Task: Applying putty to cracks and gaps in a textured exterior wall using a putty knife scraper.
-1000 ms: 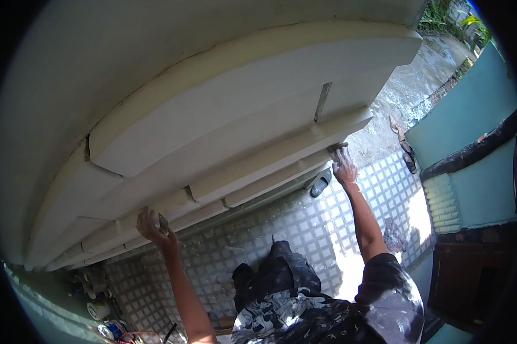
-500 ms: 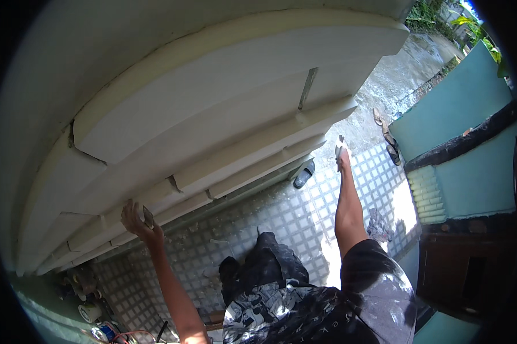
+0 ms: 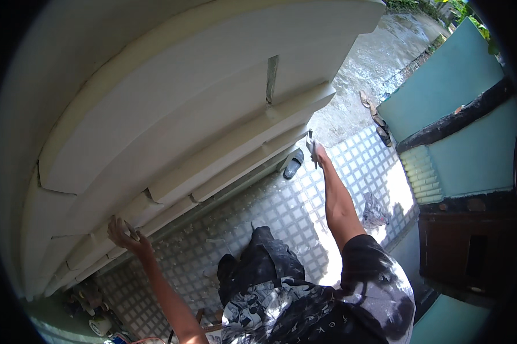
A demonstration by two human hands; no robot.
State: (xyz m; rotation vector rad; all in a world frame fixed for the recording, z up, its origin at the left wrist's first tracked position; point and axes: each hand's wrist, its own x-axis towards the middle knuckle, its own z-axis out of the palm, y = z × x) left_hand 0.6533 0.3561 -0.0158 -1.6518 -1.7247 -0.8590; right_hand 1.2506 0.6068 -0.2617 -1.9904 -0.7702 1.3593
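A long pale stepped moulding [image 3: 212,94] with several cracks and gaps runs along the wall on my left. My left hand [image 3: 125,236] is closed at its lower ledge, around a small flat greyish piece [image 3: 133,233] whose kind I cannot make out. At the far end of the lower ledges, my outstretched right hand [image 3: 320,153] grips a thin flat scraper-like tool [image 3: 311,143]. The tool is close to the ledge's end; whether it touches is unclear. Both hands look dusted with white.
A dark slipper [image 3: 293,164] lies on the tiled floor [image 3: 258,200] below my right hand. More footwear [image 3: 376,117] lies by the blue-green wall [image 3: 442,86]. A crumpled plastic bag [image 3: 374,212] is to the right. Cans and cords [image 3: 100,327] sit at lower left.
My right hand has moved left, closer to the moulding's end. The view has shifted, so the moulding sits farther left. My left hand stays at the lower ledge.
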